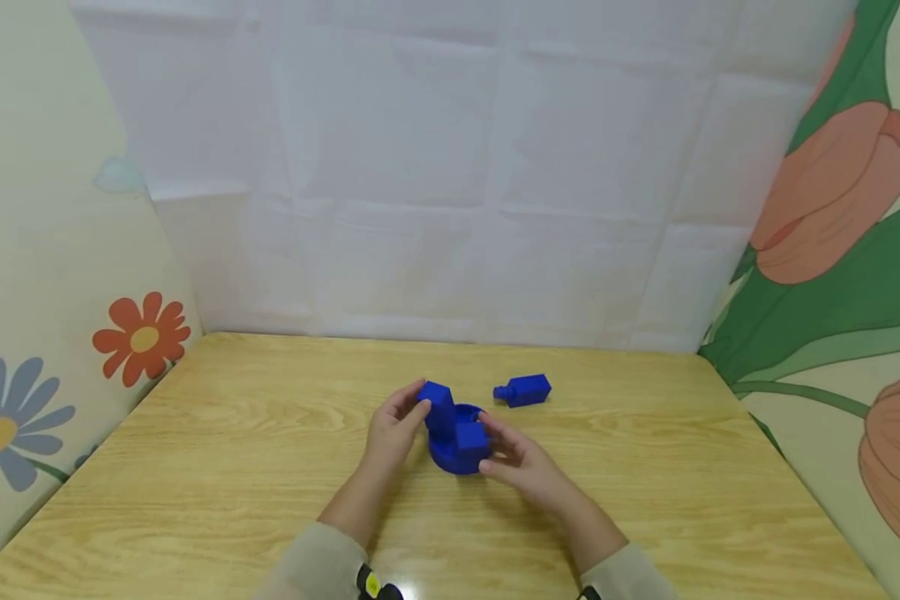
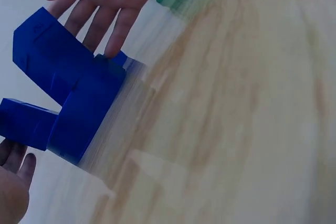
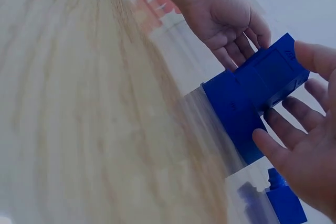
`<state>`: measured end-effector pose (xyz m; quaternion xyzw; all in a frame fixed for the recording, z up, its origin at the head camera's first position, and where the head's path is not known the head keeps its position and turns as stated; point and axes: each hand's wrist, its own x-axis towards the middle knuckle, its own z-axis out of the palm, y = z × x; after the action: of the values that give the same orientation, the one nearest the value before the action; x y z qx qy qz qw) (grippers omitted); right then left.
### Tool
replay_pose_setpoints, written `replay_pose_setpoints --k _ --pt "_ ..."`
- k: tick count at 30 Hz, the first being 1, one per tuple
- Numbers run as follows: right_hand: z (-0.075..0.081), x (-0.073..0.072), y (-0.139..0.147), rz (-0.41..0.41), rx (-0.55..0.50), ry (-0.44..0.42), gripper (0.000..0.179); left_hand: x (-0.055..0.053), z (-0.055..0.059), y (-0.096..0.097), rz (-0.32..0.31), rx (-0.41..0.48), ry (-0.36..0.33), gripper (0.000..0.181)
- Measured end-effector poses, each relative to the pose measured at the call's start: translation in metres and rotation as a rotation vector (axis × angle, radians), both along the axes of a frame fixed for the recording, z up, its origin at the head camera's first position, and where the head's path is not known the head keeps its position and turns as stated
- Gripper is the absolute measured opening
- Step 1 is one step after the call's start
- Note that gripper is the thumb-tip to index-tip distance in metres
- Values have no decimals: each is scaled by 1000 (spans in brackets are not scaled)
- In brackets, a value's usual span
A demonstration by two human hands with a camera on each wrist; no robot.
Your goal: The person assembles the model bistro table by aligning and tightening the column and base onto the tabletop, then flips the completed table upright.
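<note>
My left hand point(image 1: 392, 435) grips the upper end of a tall blue block point(image 1: 440, 412), thumb on the near side. The block's lower end sits at the left of a round blue base point(image 1: 446, 460) on the table. A second blue block point(image 1: 471, 439) stands on the near right part of that base. Beside it, my right hand point(image 1: 528, 467) has its fingers spread at the base's rim, thumb near the block. In the left wrist view, the right hand point(image 2: 107, 3) shows nearly straight fingers touching the base point(image 2: 92, 106).
A loose blue block with a narrow knobbed end point(image 1: 528, 391) lies on its side behind the base, to the right. The wooden table point(image 1: 232, 450) meets a white cloth point(image 1: 420, 267) at its back edge. Flower-patterned walls flank both sides.
</note>
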<state>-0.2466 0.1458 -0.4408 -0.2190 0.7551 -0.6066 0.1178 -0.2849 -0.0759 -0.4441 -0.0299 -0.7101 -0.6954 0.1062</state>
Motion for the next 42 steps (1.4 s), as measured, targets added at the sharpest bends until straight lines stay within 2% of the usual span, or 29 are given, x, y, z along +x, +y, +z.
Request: replay_pose_setpoints --k 2,5,9,12,14,18,20,23,27,31,35,38,42 --pt "1 -1 1 -13 -24 3 63 2 -1 0 15 -18 41 39" --pt "2 -4 6 -75 -83 6 60 9 -4 3 80 -17 104 39" --pt "5 -12 14 -233 -122 14 54 23 -5 13 162 18 213 38" --pt "4 -20 21 -370 -99 42 50 33 -6 24 157 37 259 36" --pt "1 -26 26 -444 -65 82 49 40 -7 31 121 22 242 38" --pt "-2 -42 36 -531 19 131 49 47 -8 44 56 -37 142 51" --pt "-2 -52 40 -546 69 144 51 48 -9 50 52 -67 110 59" --pt "0 -65 45 -559 173 140 57 46 -11 57 87 -103 90 63" --pt "1 -76 50 -530 298 91 65 46 -13 63 134 -167 101 59" --pt "-2 -87 51 -476 376 99 69 48 -14 65 157 -222 113 51" --pt "-6 -93 52 -446 449 101 72 50 -14 64 170 -227 118 47" --pt "-7 -95 52 -433 478 110 72 52 -13 62 147 -221 100 47" --pt "-9 -97 51 -416 496 149 66 52 -12 53 60 -203 81 46"
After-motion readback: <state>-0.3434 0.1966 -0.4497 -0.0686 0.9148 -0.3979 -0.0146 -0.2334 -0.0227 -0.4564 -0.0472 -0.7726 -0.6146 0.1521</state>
